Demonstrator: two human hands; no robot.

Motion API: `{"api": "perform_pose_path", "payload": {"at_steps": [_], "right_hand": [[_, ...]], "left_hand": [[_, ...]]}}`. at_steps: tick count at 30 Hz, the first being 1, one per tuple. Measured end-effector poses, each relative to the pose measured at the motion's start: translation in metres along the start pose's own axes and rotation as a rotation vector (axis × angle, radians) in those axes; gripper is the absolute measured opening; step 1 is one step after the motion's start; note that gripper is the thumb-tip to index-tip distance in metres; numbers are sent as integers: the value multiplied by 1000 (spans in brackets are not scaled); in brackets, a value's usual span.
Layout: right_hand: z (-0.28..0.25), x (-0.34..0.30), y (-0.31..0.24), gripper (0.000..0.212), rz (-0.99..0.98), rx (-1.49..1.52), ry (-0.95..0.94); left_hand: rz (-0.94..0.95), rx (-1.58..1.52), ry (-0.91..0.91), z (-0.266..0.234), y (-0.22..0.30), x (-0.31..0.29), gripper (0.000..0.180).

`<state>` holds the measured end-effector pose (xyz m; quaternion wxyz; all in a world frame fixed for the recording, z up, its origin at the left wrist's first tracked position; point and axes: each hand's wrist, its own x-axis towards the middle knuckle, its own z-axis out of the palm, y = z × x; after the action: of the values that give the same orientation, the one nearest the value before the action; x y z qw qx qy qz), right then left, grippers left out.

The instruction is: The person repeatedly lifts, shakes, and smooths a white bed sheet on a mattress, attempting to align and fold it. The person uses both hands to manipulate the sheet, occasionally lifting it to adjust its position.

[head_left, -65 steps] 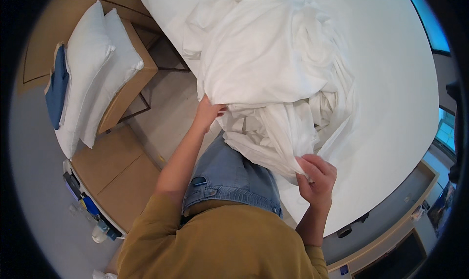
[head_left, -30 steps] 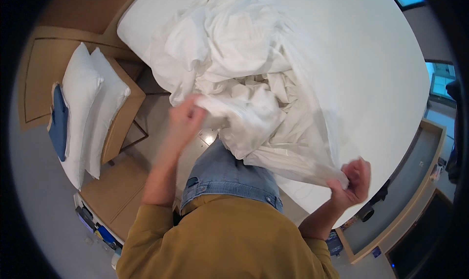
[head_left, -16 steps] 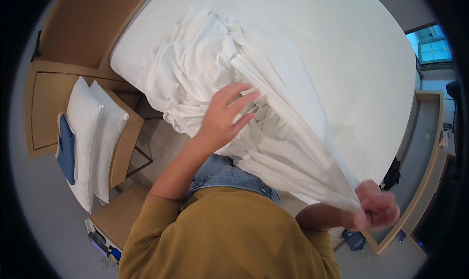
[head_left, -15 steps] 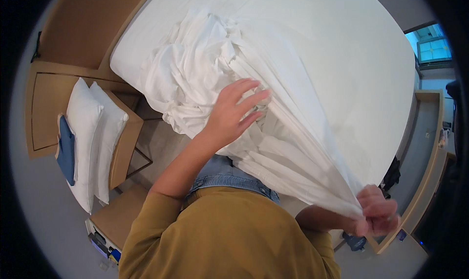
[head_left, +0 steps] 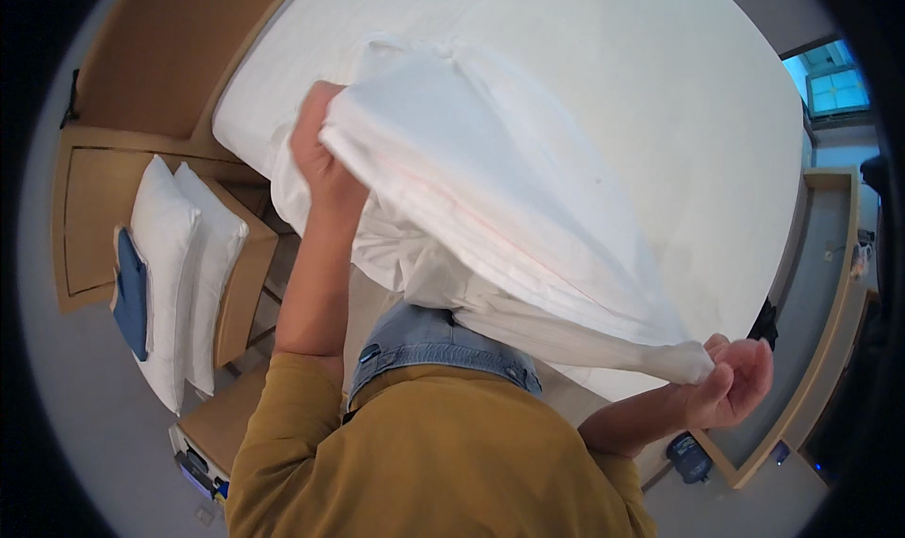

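Note:
A large white bed sheet [head_left: 490,151] is stretched slantwise between my two hands, its folded edge pulled fairly straight. My left hand [head_left: 320,137] is raised at the upper left and closed on that edge; the cloth hides some of its fingers. At the lower right, my right hand [head_left: 735,378] pinches a corner of the sheet with the fingers curled in. Loose folds of the same cloth hang near my waist and lie on the bed [head_left: 698,151], which has a smooth white surface.
Two white pillows [head_left: 165,264] and a blue cloth item [head_left: 130,293] lean by a wooden cabinet [head_left: 236,297] on the left. A brown headboard [head_left: 170,48] rises at upper left. Rightward are a wooden-framed unit [head_left: 830,283] and a blue water jug [head_left: 689,458] on the floor.
My left hand has gone up and left, from open fingers over the cloth to a grip on its edge. The bunched sheet is spread wider; my right hand has risen slightly, still holding the corner.

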<state>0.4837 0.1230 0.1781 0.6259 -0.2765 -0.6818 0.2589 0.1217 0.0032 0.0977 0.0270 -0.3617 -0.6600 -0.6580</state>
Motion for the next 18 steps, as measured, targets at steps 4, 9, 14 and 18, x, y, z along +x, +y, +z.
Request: {"api": "perform_pose_path", "payload": {"at_steps": [4, 9, 14, 18], "right_hand": [[8, 0, 5, 32, 185, -317, 127], [8, 4, 16, 28, 222, -203, 171], [23, 1, 17, 34, 255, -267, -203], [60, -6, 6, 41, 297, -193, -548]], "left_hand": [[267, 244, -239, -29, 4, 0, 15], [85, 698, -450, -53, -62, -39, 34], [193, 740, -290, -53, -99, -60, 29], [-39, 449, -197, -23, -53, -46, 28]]}}
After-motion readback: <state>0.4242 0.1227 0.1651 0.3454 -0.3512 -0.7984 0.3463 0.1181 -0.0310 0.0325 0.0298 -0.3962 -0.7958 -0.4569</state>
